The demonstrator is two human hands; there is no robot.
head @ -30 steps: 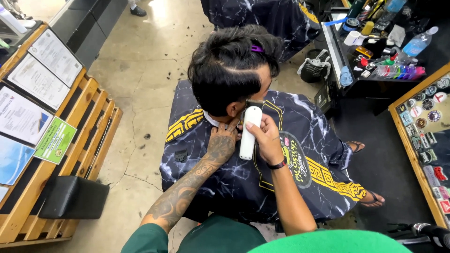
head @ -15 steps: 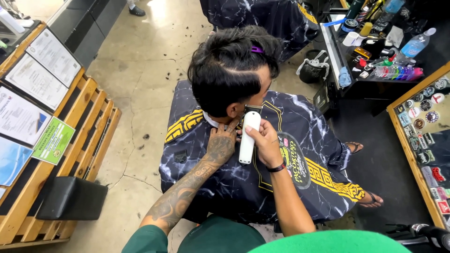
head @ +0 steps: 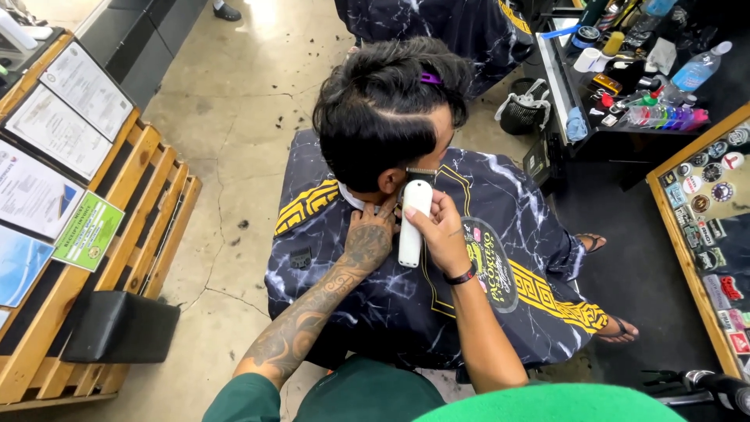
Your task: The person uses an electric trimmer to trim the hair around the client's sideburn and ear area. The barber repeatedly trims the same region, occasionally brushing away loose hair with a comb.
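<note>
Right hand [head: 441, 234]: wrapped around white hair clipper [head: 412, 222], blade at the seated person's nape.
Left hand [head: 373, 234]: fingers spread, bracing the neck.
Risk: head movement could nick skin or gouge the hairline.

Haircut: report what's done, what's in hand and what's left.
Done: the top hair is parted off and held by a purple clip. In hand: the right hand runs a white clipper at the nape while the left hand steadies the neck. Left: the lower back hair looks thick, uncut.
</note>
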